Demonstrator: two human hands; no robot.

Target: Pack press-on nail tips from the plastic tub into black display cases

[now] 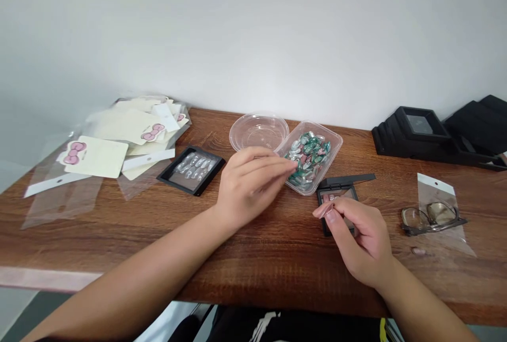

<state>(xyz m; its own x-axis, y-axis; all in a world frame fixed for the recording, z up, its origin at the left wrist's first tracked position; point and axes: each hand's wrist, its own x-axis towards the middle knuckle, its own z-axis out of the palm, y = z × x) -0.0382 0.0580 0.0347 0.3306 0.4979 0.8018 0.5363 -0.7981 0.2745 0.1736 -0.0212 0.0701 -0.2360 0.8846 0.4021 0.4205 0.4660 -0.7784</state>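
Note:
My left hand [249, 183] reaches over the near left edge of a clear plastic container [336, 144]. Its fingers are drawn together in a pinch, the tips among green, pink and clear press-on nails [315, 146]; anything between them is hidden. My right hand [362, 236] pinches pink press-on nails [325, 209] between thumb and fingers, above a small open black case [327, 228]. More pink nails show inside that case, partly covered by the hand. Left of my left hand lies another black case [194, 170], its clear window showing rows of clear nails.
A round clear lid [259, 130] lies behind my left hand. Cream cards with pink bows [99, 157] and clear bags are piled at left. Black cases [415, 130] stand stacked at right, near eyeglasses [430, 218] on a clear bag [438, 186]. A wall rises behind the wooden table [257, 268].

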